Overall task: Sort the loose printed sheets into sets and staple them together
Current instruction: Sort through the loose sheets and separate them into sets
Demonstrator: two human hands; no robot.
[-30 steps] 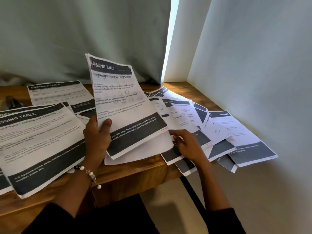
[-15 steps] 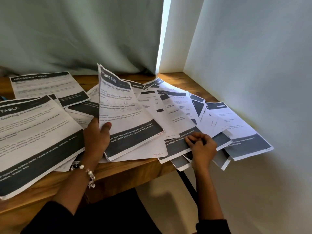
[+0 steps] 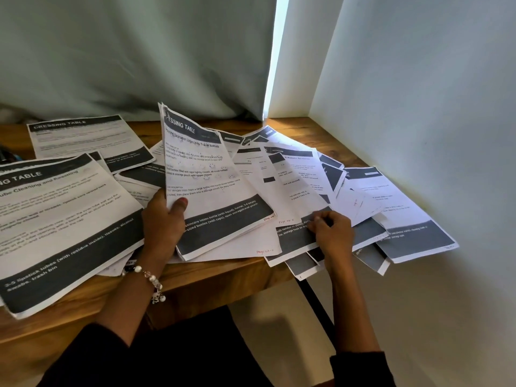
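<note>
The left hand (image 3: pixel 163 223), a beaded bracelet (image 3: pixel 148 277) on its wrist, grasps a thin set of white printed sheets headed "DRESSING TABLE" with a dark grey band along the bottom (image 3: pixel 206 180). The thumb lies on the printed face at the set's left edge and the fingers are behind, so the top of the set tilts up off the table while its lower edge rests on other paper. From that hand, the set runs towards 1 o'clock.

The right hand (image 3: pixel 332 234) lies at 3 o'clock from the left one, fingers curled down onto a white sheet with a dark grey footer band and handwritten page number (image 3: pixel 293 236); it seems to pinch or press that sheet's lower part, and whether it has lifted an edge cannot be told. This sheet belongs to a fanned spread of loose white-and-grey printed pages (image 3: pixel 363 196), which reaches towards 2 o'clock into the corner by the pale wall (image 3: pixel 418 107); several pages overhang the front edge of the brown wooden table (image 3: pixel 212 277).

At 9 o'clock from the left hand lies a large near stack of white sheets with a dark header and footer (image 3: pixel 61 224), flat on the table. Beyond it, at 11 o'clock, a separate "DRESSING TABLE" sheet (image 3: pixel 86 138) lies flat before the grey-green curtain (image 3: pixel 125 51).
</note>
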